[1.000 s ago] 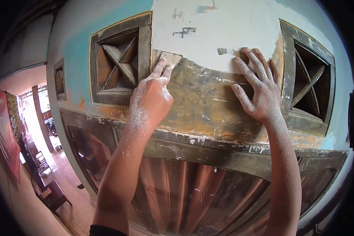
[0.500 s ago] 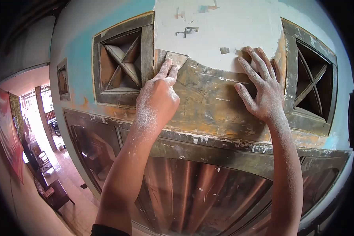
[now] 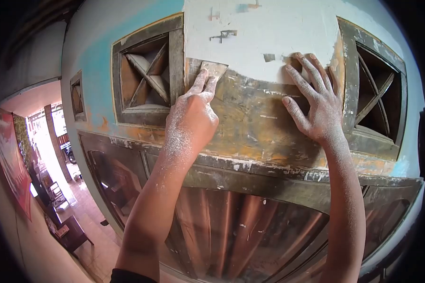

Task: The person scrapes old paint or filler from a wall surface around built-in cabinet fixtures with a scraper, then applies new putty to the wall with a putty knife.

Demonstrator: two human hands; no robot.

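White powder coats both hands and forearms. My left hand [image 3: 193,111] is closed round a flat scraper [image 3: 216,70], two fingers stretched along its blade, which lies against the wall at the lower edge of the white layer [image 3: 264,28]. Its handle is hidden in the palm. My right hand [image 3: 318,104] rests on the wall with its fingers spread, the fingertips over the white layer's lower edge. Between the hands and below them is a bare brownish-orange patch [image 3: 250,118] with streaks of white.
Wooden vents with crossed slats flank the patch, one at left [image 3: 148,78] and one at right [image 3: 375,94]. Below runs a dark wooden ledge [image 3: 269,172] over glass panes [image 3: 236,226]. A red banner [image 3: 12,160] and a small table [image 3: 73,233] stand far left.
Both hands hold nearly the same places on the wall. The view has shifted very slightly; the scraper remains in my left hand.
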